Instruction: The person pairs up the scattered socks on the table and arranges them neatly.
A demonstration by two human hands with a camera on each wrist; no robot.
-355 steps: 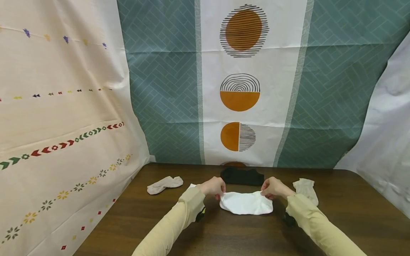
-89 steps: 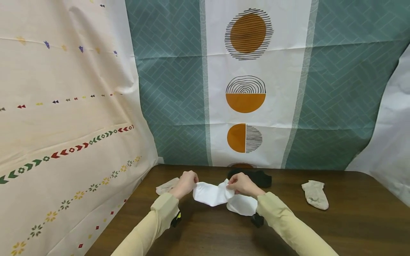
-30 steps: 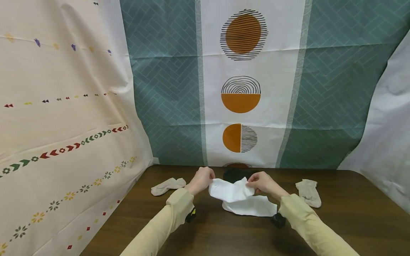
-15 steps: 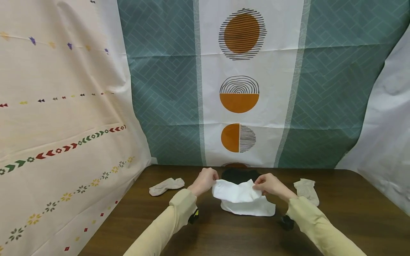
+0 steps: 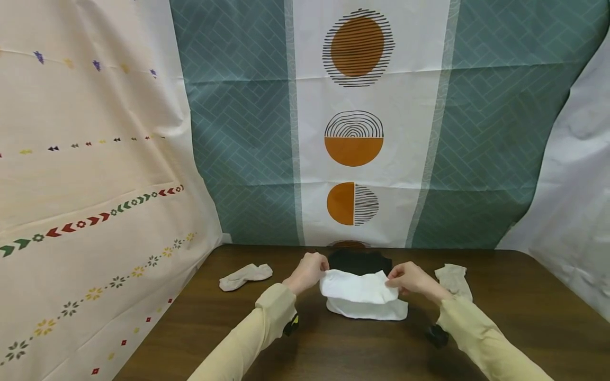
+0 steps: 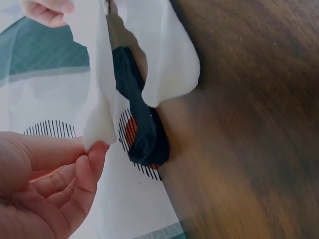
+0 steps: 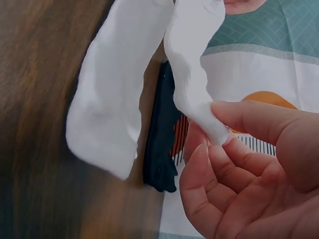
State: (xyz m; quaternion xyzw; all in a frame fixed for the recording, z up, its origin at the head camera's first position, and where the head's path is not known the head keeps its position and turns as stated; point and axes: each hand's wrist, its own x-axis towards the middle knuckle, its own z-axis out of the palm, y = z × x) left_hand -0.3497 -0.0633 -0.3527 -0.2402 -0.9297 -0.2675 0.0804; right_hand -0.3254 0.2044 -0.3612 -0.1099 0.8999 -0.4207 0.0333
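Note:
My left hand (image 5: 308, 271) and right hand (image 5: 413, 279) stretch a white sock (image 5: 358, 286) between them, one end each. In the left wrist view, thumb and fingers of the left hand (image 6: 55, 184) pinch one tip of this sock. The right wrist view has the right hand (image 7: 249, 164) pinching the opposite end of the held sock (image 7: 192, 64). Below and slightly nearer, a second white sock (image 5: 369, 310) lies flat on the table, its far edge hidden by the raised one. A black sock (image 5: 359, 260) lies just behind, partly covered.
On the brown wooden table (image 5: 343, 354), a beige sock (image 5: 245, 277) lies at the left. Another beige sock (image 5: 454, 280) is at the right, its near end hidden by the right sleeve. A patterned cloth (image 5: 352, 121) hangs behind the table's far edge.
Earlier, both hands held a white sock low at the table's centre. Later they held one up farther left; since then it has moved right and slightly down, over the lying white sock.

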